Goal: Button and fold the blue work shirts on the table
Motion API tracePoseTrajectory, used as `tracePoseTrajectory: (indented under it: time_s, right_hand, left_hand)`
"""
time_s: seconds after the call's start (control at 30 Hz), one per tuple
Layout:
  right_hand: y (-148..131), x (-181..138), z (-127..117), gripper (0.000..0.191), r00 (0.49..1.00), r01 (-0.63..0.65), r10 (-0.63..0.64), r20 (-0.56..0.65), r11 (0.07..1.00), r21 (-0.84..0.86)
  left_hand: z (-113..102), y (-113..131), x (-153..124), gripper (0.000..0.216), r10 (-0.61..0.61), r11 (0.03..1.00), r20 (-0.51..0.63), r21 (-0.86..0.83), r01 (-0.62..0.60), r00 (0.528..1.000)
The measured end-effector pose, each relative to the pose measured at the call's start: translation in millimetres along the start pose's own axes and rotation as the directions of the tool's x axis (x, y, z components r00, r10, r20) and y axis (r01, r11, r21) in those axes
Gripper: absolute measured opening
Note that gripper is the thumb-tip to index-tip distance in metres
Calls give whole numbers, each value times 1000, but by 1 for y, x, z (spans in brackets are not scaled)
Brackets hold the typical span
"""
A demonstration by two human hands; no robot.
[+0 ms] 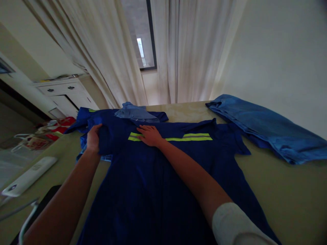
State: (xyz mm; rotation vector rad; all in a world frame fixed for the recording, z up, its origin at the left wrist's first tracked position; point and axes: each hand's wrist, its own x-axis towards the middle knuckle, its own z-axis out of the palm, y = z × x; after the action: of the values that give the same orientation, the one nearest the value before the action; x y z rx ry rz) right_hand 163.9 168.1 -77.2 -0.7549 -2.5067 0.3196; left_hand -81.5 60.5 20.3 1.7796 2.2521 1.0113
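A dark blue work shirt (pixel 158 183) with a yellow-green reflective stripe (pixel 196 137) across its chest lies spread over the table. At its left sleeve my left hand (pixel 93 139) is closed on the cloth, thumb on the near face and the other fingers mostly hidden. My right hand (pixel 150 135) rests on the chest, palm down and fingers stretched, covering part of the stripe. Beyond the shirt lie another dark blue garment and a lighter blue cloth (pixel 136 112).
Folded blue jeans (pixel 270 126) lie at the right of the table (pixel 288 194). A white elongated device (pixel 30 175) and a white cable (pixel 27 221) are at the left. Behind are curtains (pixel 112 44), a white cabinet (pixel 66 93) and red bags (pixel 63 126).
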Motion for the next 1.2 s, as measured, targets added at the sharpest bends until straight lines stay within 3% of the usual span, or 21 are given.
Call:
tracePoseTrajectory:
  time_s: [0.07,0.13,0.23,0.3,0.37,0.4,0.47,0.63,0.7,0.77,0.83,0.93,1.0,1.1,1.17,1.2]
  right_hand:
    - [2,-1,1,49,1000,2,-1,-18,999,47]
    - [9,2,-1,42,997,-61,69,-43,985,161]
    - [22,7,-8,45,954,-219,285,-96,877,427]
    - [29,10,-12,57,909,-284,410,-74,740,610]
    - [33,10,-14,56,898,-289,438,-33,646,706]
    - [34,10,-14,49,908,-277,418,-26,647,710]
    - [33,8,-12,35,923,-266,381,-50,728,632]
    - [22,3,-8,35,922,-344,381,-66,886,311]
    - [16,3,-14,33,933,-313,342,-112,925,217]
    - [8,6,-27,33,928,-272,302,-218,950,155]
    - [-3,10,-49,32,903,-238,273,-332,961,144]
    - [-16,5,-91,31,887,-195,230,-401,973,125]
    - [-16,-16,-121,32,913,-188,195,-358,981,56]
    - [8,-83,-164,36,919,-308,264,-292,944,-116]
    - [33,-146,-188,38,841,-516,437,-320,826,-228]
    - [47,-178,-198,39,763,-635,536,-361,724,-269]
  left_hand:
    - [11,16,-7,67,-31,999,26,-38,31,999]
    - [28,36,-20,66,48,996,163,-78,-36,985]
    - [51,53,-48,64,306,951,428,-89,-297,851]
    - [60,49,-67,67,377,900,475,17,-436,795]
    - [63,34,-81,66,386,850,475,151,-505,791]
    - [63,24,-86,65,379,835,477,193,-515,793]
    - [61,4,-92,66,374,813,492,234,-533,786]
    - [51,-22,-96,68,368,803,535,231,-550,761]
    - [50,-13,-90,62,349,816,523,238,-526,777]
    - [55,7,-76,58,324,832,460,277,-481,826]
    - [66,31,-56,57,332,837,341,323,-441,880]
    - [93,59,-19,64,374,835,178,362,-414,910]
    - [112,61,2,72,331,852,169,370,-371,928]
    - [136,42,20,79,225,885,280,343,-316,933]
    - [145,28,22,80,205,896,310,323,-305,929]
    - [147,24,22,80,201,900,297,321,-296,934]
